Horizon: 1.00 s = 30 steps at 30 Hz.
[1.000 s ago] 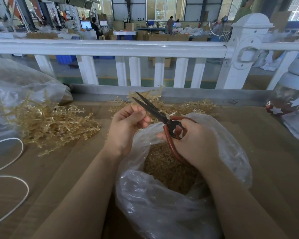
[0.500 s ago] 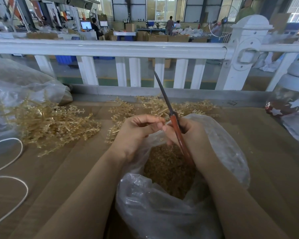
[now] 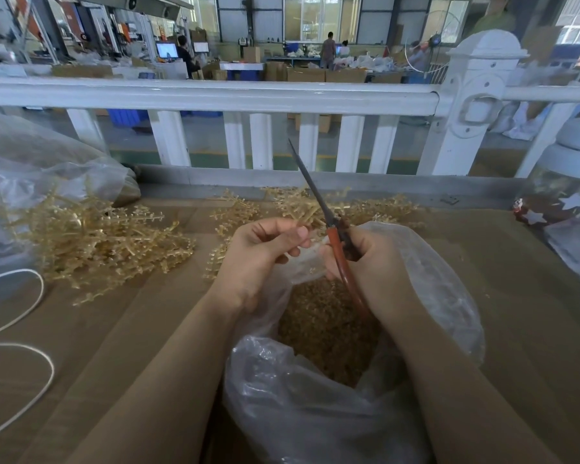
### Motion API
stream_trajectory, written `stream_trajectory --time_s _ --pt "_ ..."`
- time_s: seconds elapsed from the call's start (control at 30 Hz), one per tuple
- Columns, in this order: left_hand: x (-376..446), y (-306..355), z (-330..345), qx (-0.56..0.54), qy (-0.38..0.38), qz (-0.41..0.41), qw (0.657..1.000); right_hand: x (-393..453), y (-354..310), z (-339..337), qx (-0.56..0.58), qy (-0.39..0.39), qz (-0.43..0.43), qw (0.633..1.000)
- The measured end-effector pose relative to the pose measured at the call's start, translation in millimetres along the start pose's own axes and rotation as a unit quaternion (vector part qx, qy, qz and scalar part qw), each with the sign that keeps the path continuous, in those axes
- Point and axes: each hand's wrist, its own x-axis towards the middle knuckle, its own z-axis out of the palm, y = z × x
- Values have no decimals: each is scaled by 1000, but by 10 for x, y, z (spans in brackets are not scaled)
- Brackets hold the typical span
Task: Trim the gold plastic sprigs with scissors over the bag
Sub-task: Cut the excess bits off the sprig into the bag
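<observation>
The right hand (image 3: 379, 262) grips the scissors (image 3: 329, 226) by the red handles, blades closed and pointing up. The left hand (image 3: 262, 259) has fingers curled just beside them, pinching a small gold sprig (image 3: 315, 244). The bag (image 3: 315, 413) lies open beneath both hands.

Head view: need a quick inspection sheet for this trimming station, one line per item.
Surface: brown table top, bare to the right of the bag.
Job's things: clear bag open below the hands, gold trimmings inside; scissors, blades closed and pointing up; gold sprig piles at left and behind the hands.
Clutter: second clear bag at left; star-printed jar at right.
Grippers: left hand pinches a small sprig piece; right hand grips the scissors' red handles.
Cables: white cord looped at left edge.
Surroundings: white railing; factory floor with workers beyond.
</observation>
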Motion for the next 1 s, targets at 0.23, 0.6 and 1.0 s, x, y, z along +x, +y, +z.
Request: stream_trajectory --time_s 0.23,0.6,1.0 --pt "3 0 -31 -66 72 47 994 -33 80 -6 -246 69 -85 963" --pt "28 -38 -72 -39 47 102 993 5 125 -12 -358 59 -107 926" --pt "14 -15 -74 -42 59 88 993 -23 93 -20 -379 86 -119 914"
